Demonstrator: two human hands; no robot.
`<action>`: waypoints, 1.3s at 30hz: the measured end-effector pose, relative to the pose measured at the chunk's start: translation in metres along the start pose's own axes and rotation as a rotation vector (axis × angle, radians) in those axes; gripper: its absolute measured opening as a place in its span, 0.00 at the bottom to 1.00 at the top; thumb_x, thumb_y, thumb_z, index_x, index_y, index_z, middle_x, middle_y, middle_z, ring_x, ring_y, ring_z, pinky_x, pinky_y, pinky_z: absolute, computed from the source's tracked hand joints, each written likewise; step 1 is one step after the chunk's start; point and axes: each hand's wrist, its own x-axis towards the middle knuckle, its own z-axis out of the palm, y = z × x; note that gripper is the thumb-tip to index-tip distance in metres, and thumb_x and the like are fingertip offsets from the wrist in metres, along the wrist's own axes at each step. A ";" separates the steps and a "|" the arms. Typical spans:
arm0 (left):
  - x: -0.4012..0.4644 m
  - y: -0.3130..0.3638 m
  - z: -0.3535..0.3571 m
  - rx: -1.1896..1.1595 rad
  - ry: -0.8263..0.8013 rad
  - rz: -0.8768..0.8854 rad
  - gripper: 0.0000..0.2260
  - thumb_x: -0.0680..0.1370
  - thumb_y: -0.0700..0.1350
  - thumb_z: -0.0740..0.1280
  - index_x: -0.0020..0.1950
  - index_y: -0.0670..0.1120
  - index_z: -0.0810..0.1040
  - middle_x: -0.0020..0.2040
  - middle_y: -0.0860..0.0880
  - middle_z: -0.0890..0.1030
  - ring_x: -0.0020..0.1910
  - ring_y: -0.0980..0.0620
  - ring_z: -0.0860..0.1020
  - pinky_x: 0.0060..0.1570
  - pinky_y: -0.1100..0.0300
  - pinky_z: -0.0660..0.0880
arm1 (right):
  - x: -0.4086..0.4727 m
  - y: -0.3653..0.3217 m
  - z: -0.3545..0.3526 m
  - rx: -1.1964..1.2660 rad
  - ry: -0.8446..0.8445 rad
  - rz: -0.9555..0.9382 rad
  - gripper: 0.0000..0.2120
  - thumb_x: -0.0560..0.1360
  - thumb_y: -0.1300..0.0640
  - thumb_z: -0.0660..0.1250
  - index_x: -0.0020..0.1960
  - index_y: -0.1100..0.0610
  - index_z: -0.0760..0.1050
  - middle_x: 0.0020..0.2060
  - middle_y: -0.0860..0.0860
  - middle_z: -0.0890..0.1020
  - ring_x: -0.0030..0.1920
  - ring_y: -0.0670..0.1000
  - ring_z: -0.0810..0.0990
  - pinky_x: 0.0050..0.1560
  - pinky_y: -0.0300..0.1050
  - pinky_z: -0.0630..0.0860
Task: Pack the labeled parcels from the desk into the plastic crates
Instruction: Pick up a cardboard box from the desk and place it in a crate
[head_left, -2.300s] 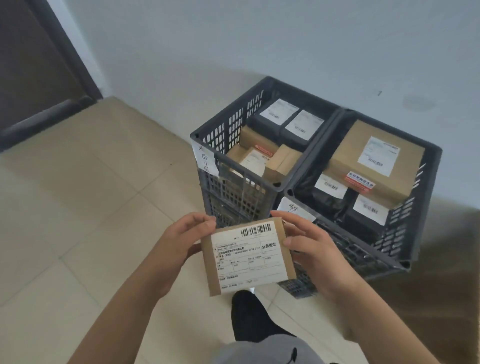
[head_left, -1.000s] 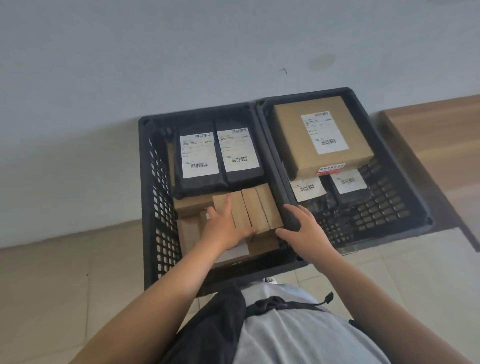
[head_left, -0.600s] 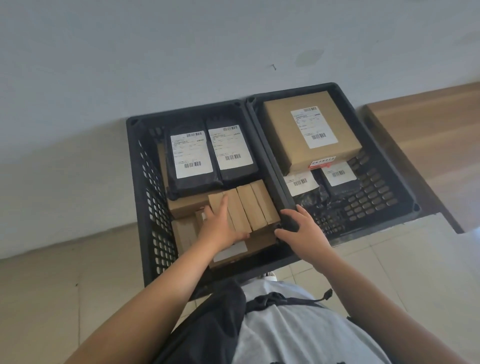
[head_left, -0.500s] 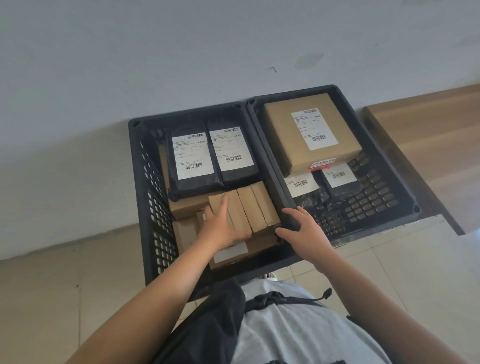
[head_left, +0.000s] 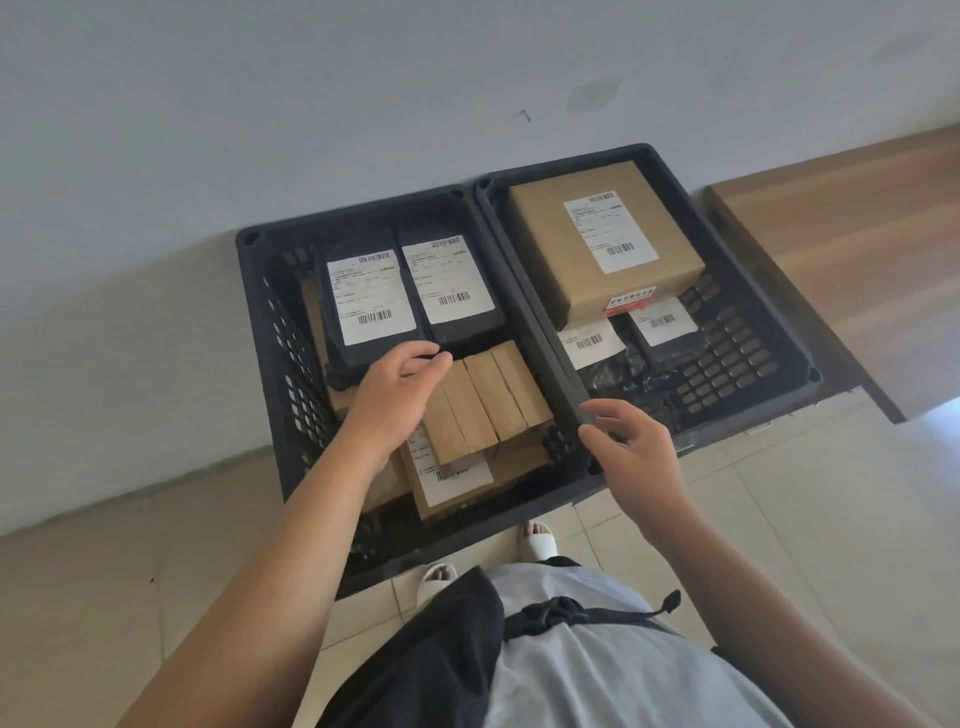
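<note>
Crates sit side by side on the tiled floor (head_left: 78, 597) against the pale wall, and we look down on them from above. In the left crate (head_left: 270, 374) two black parcels (head_left: 410, 296) with white barcode labels lie flat along the far edge. Nearer to us three small brown boxes (head_left: 488, 400) stand on edge in a row, pressed together, resting on a flat brown parcel (head_left: 452, 478) whose label faces up near the crate's near edge.

Our left hand (head_left: 395, 389) hovers over the left crate, just beside the leftmost small box, its fingers (head_left: 426, 358) loosely curved and holding nothing; we cannot tell if it touches the box. Our right hand (head_left: 631, 447) is at the near end of the rims where the two crates meet, fingers relaxed and slightly bent, with nothing in its grasp; whether it touches the rim we cannot tell.

In the right crate (head_left: 753, 374) a large brown box (head_left: 545, 239) with a white label and a red sticker fills the far half, lying on top of two black parcels (head_left: 670, 338) whose labels peek out below it. The near part of that crate shows its slotted bottom.

A wooden table (head_left: 857, 249) stands just to the right of the crates. Our feet in pale slippers (head_left: 537, 540) are at the near edge of the left crate.
</note>
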 end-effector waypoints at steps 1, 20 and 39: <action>-0.004 0.005 0.008 -0.001 -0.029 0.031 0.16 0.82 0.59 0.65 0.68 0.56 0.77 0.63 0.56 0.80 0.63 0.53 0.78 0.66 0.47 0.76 | -0.007 0.003 -0.004 0.030 0.020 0.007 0.12 0.81 0.56 0.67 0.63 0.47 0.80 0.58 0.46 0.82 0.60 0.46 0.79 0.60 0.46 0.76; -0.068 0.115 0.238 0.047 -0.535 0.136 0.06 0.83 0.51 0.67 0.59 0.56 0.80 0.54 0.56 0.83 0.56 0.57 0.81 0.57 0.63 0.79 | -0.030 0.093 -0.174 0.479 0.392 0.068 0.09 0.79 0.64 0.68 0.52 0.53 0.85 0.46 0.45 0.87 0.50 0.46 0.85 0.58 0.53 0.82; -0.094 0.223 0.557 0.032 -0.718 0.111 0.07 0.83 0.42 0.67 0.56 0.46 0.84 0.51 0.45 0.86 0.52 0.45 0.84 0.50 0.59 0.82 | -0.017 0.254 -0.439 0.823 0.736 0.112 0.09 0.79 0.65 0.68 0.51 0.54 0.85 0.43 0.49 0.88 0.47 0.52 0.86 0.51 0.47 0.81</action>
